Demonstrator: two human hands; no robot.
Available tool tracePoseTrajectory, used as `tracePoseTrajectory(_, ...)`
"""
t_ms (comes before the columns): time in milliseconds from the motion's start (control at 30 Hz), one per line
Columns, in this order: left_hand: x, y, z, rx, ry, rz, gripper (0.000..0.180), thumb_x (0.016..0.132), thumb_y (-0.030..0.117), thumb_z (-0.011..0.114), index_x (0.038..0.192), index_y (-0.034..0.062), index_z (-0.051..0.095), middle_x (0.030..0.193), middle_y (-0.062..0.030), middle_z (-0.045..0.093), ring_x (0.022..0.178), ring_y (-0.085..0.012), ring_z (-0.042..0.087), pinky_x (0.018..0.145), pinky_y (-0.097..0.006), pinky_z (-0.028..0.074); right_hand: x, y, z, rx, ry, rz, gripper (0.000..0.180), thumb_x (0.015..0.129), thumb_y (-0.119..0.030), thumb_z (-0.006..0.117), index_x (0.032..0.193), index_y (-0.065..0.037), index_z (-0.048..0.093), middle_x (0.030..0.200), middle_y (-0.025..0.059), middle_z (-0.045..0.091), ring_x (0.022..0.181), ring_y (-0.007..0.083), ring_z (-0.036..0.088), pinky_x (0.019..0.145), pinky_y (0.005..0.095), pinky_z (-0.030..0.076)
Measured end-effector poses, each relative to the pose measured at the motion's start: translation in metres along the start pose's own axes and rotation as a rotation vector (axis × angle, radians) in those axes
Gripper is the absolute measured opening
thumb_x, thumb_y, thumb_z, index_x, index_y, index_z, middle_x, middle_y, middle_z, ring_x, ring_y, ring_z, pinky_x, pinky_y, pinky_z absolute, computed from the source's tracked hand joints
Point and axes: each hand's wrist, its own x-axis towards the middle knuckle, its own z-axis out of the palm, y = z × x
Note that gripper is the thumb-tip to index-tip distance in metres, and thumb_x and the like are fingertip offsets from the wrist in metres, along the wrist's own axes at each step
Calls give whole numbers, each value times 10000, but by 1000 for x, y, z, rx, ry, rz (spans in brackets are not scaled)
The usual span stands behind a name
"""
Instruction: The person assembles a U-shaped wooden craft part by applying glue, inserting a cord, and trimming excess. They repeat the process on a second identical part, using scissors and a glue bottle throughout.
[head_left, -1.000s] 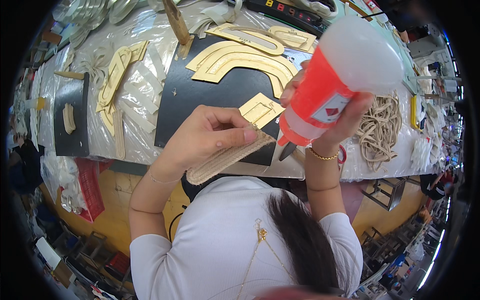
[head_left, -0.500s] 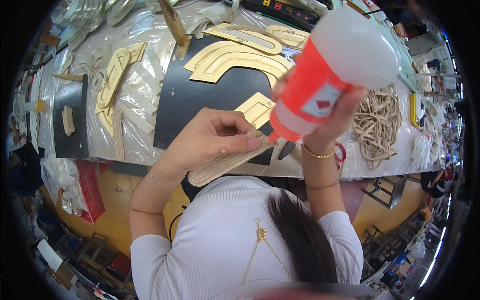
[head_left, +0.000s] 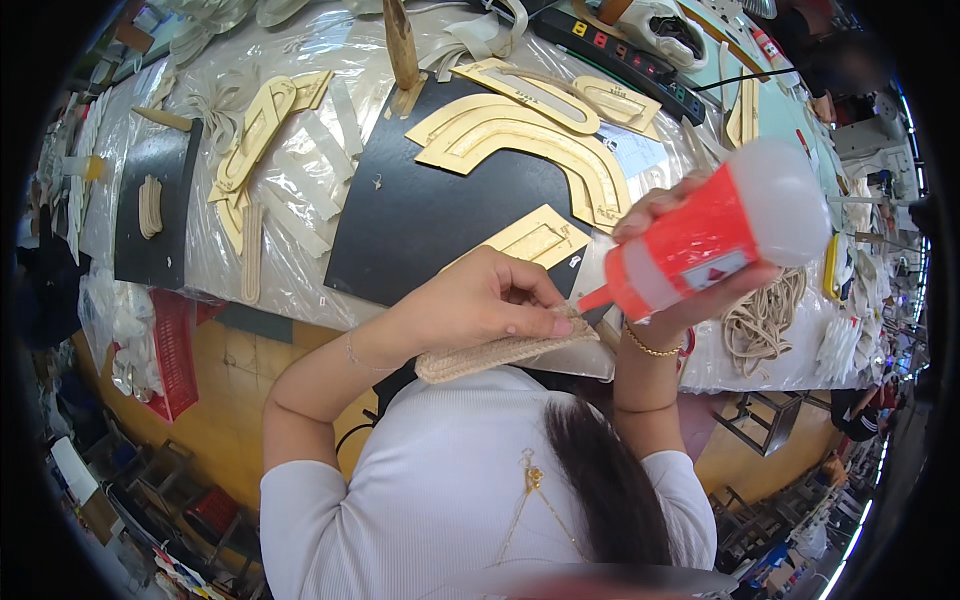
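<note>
Above my lap, my left hand (head_left: 490, 300) pinches a tan braided-rope strip (head_left: 470, 362), with thumb and fingertips near its right end. The strip is long, flat and rounded at its left end. My right hand (head_left: 690, 312) is wrapped round a squeeze bottle (head_left: 690, 245) with a red band and a cloudy white base. The bottle is tipped, base up to the right, and its red nozzle (head_left: 594, 299) points down-left at the strip's right end beside my left fingertips. I cannot tell whether the nozzle touches the strip or whether anything flows from it.
Ahead lies a black board (head_left: 390, 235) with curved cream templates (head_left: 480, 130) and an upright wooden stick (head_left: 401, 50). A smaller black board (head_left: 160, 255) is at left. Tan cord (head_left: 765, 325) is heaped at right, and a power strip (head_left: 615, 58) lies at the back.
The bottle has tilted flatter and shifted right and down, with its nozzle still near the strip's end. The strip and my left hand sit further right and lower, and the whole view has shifted.
</note>
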Motion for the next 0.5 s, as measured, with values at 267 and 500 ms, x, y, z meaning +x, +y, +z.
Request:
tracePoseTrajectory(267, -28, -25, -42, 276, 234, 256, 188, 883, 130, 767, 1016, -1, 746, 943, -34, 683, 842, -87, 606, 769, -250, 492, 24, 7, -4, -524, 235, -247, 1037, 775, -668, 728, 1512, -49, 341, 1366, 202, 570, 1237, 380, 591, 1044, 501, 507)
tracePoseTrajectory(500, -127, -83, -148, 398, 1355, 255, 217, 882, 126, 758, 1014, -20, 665, 888, -42, 676, 832, -100, 613, 748, -250, 510, 3, -13, -39, -582, 194, -77, 1027, 783, -597, 783, 1519, -48, 323, 1433, 211, 497, 1246, 333, 573, 1038, 442, 518)
